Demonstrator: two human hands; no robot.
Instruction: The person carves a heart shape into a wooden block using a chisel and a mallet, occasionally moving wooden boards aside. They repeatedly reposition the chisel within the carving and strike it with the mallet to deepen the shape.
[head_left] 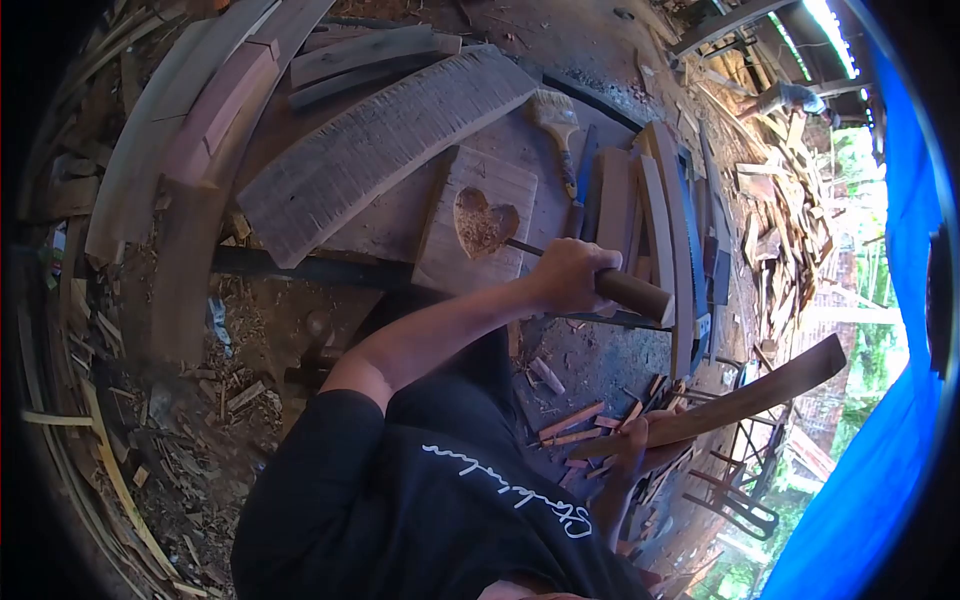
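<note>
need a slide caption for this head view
Left hand drives a wooden-handled chisel into a heart-shaped hollow in a square wooden block.

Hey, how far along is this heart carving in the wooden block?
Done: a heart-shaped recess is hollowed into the wooden block, chips lying in it. In hand: the left hand holds a chisel, tip in the recess; the right hand holds a wooden stick. Left: the recess looks rough, so probably more clearing.
</note>
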